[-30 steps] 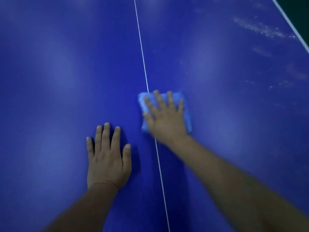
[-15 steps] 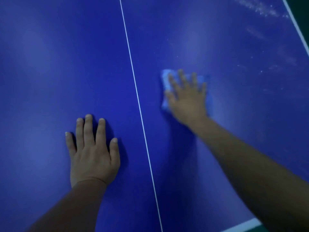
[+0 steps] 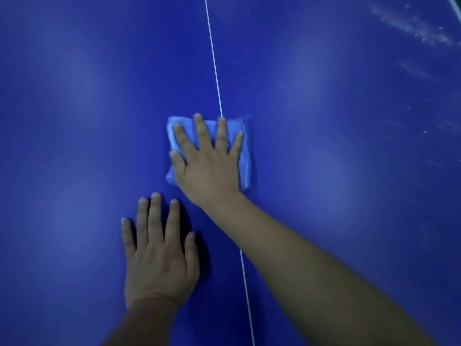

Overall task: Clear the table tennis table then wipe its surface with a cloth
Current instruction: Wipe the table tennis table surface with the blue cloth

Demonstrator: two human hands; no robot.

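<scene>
On the dark blue table tennis table [image 3: 336,221], near the middle of the view, lies 1 folded light blue cloth [image 3: 245,156], a roughly square pad with a paler seam showing along its right and left edges. It sits across the thin white centre line [image 3: 213,58], which disappears under the pad's far edge towards its right side and reappears below the forearm.

Pressing down on the cloth is the right hand [image 3: 207,168], palm flat, all 4 fingers [image 3: 202,131] straight and spread, thumb out to the left side; nothing is curled round the fabric, so the hand only presses it against the surface. Its forearm runs off towards the lower right corner.

Just below and left of the cloth, apart from it, the left hand [image 3: 159,258] rests palm down on the bare table, 4 fingers straight and close together, thumb lying alongside on the right; it holds nothing. This hand lies wholly left of the centre line.

Farther out, 1 pale, chalky streak of dust or residue [image 3: 411,28] marks the surface at the upper right, with a few scattered faint specks below it. A sliver of the white edge line [image 3: 454,5] shows in the top right corner. Soft light patches reflect off the table on both sides.
</scene>
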